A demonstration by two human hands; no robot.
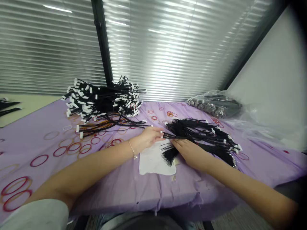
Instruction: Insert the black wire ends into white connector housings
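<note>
My left hand [150, 136] is closed, its fingertips pinching at the white connector [161, 134] on the end of a thin black cable. To its right, my right hand [185, 150] has its fingers together on the black wires behind that connector; its thumb is hidden. A bundle of black wires with bare silvery ends [169, 155] lies partly under my right hand, over a white sheet [151, 161]. Just beyond it is a pile of black cables with white connectors [192, 129].
A large heap of black cables with white connectors [103, 99] stands at the back left. A clear plastic bag of cables [216, 103] lies at the back right. Red and tan rubber bands [74, 147] are scattered over the purple tablecloth [120, 185]. Blinds [155, 48] rise behind.
</note>
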